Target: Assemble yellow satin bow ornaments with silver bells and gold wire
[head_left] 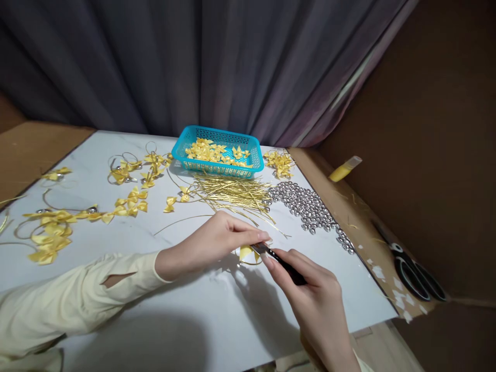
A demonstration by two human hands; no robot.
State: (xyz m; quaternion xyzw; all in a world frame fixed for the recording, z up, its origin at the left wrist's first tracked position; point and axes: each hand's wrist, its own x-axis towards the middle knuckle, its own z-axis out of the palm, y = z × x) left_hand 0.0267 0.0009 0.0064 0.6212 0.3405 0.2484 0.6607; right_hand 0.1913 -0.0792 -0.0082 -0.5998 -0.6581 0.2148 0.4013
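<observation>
1. Two bare hands work over the white tabletop (360, 299), lower centre of the frame. The right hand (318, 292) is closed around a black-handled tool (289, 267), its tip pointing up and left.
2. Left hand (222, 237): thumb and forefinger pinched together at the yellow ribbon bow (245, 253), just right of frame centre; apparently gripping its edge or cord.
3. Step in hand, as judged: working the tool's tip at the bow. The next move probably calls for a steady left pinch and a small, controlled motion of the tool.
4. Obscured: fingers cover the contact point, so the tool's type and exact bite cannot be told. Left sleeve is cut off at the left edge, right forearm at the bottom.
5. Middle band: bow cluster (50, 237) at left, partly looped with cord; gold cords (232, 192) at centre; silver beads (306, 204) right of them, too small to count; scissors (413, 276) at right, blades dim.
6. Farther: blue basket (179, 150) of yellow bows, upper centre, its floor partly covered; curtain (217, 62) behind.
</observation>
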